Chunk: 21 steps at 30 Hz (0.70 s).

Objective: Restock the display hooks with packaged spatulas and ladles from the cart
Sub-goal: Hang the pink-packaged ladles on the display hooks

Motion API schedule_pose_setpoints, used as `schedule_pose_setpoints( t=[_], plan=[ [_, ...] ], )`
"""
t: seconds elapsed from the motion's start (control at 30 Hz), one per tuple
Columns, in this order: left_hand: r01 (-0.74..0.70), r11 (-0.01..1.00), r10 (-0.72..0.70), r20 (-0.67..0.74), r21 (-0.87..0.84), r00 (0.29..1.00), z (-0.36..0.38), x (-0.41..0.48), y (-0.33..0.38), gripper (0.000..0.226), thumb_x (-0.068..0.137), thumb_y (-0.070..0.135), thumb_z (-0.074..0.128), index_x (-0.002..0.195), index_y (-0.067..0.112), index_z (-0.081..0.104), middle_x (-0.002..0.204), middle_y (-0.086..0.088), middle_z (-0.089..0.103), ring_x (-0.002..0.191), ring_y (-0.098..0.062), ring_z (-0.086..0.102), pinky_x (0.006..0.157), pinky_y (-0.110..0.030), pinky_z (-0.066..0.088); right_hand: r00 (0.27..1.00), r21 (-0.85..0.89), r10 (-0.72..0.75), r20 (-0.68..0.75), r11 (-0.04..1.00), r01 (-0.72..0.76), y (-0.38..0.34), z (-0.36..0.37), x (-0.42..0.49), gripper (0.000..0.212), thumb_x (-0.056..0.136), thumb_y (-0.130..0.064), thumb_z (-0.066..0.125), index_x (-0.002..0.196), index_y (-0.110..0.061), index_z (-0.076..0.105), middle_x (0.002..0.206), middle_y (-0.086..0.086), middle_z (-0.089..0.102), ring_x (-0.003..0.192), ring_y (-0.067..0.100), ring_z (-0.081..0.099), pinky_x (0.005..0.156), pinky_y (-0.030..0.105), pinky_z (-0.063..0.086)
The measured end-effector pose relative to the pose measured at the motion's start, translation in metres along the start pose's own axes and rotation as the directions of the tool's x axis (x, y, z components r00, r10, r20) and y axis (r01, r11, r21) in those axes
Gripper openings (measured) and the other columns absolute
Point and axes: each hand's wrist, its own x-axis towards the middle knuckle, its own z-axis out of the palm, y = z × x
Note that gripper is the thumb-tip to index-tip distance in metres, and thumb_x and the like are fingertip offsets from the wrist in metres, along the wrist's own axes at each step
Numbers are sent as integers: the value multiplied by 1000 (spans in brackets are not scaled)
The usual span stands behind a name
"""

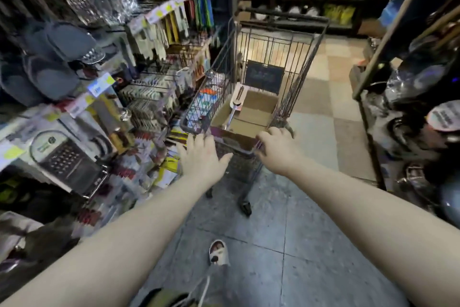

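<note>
1 wide-angle view, worn on the head, looks forward and down from standing height. The cart (296,77) sits close ahead at 12 o'clock, the display racks (149,92) crowd in at 9 o'clock, and the floor (273,244) lies directly below.

The cart (273,42) is a dark wire cart standing upright on the tiled floor (286,207) in the aisle, its left side close to the display. Its handle (239,148) runs across the near end. An open cardboard box (254,113) fills most of the basket. One packaged utensil (234,111), with a long metal handle on a white card, lies tilted against the box's left wall; blur hides whether it is a spatula or a ladle. Colourful packs (205,97) sit between the box and the cart's left wall. On the left, hooks (151,93) jut out in rows, crowded with carded utensils (171,25).
</note>
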Motion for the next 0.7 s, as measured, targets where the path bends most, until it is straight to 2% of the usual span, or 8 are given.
schedule_pose_setpoints(
  t=[0.2, 0.4, 0.53, 0.7],
  plan=[
    [-5, 998, 13, 116, -68, 993, 38, 94, -9, 72, 85, 60, 42, 139, 13, 31, 151, -9, 29, 144, -32, 14, 114, -56, 6, 991, -3, 67, 112, 998, -67, 2, 20, 85, 45, 93, -39, 45, 134, -23, 41, 138, 7, 43, 130, 32, 35, 105, 49, 28],
    [16, 992, 14, 223, -129, 975, 64, 165, -12, 68, 87, 57, 42, 139, 14, 30, 152, -10, 27, 144, -32, 12, 116, -55, 5, 970, 3, 137, 200, 990, -140, 7, 30, 148, 45, 93, -38, 45, 135, -21, 41, 136, 10, 44, 133, 33, 32, 109, 52, 24],
    [0, 991, 37, 281, -133, 959, 85, 196, -6, 67, 87, 56, 41, 138, 15, 31, 150, -9, 28, 144, -32, 11, 115, -56, 4, 960, 6, 151, 236, 988, -157, 20, 40, 189, 45, 93, -38, 45, 134, -21, 43, 136, 9, 45, 131, 32, 36, 109, 51, 26],
    [72, 991, -27, 351, -114, 936, 111, 240, -5, 68, 87, 58, 41, 141, 18, 29, 152, -6, 25, 145, -30, 9, 116, -55, 4, 948, 31, 98, 301, 993, -113, 42, 62, 254, 44, 93, -39, 44, 134, -22, 44, 135, 7, 45, 129, 31, 38, 109, 50, 28]
  ],
)
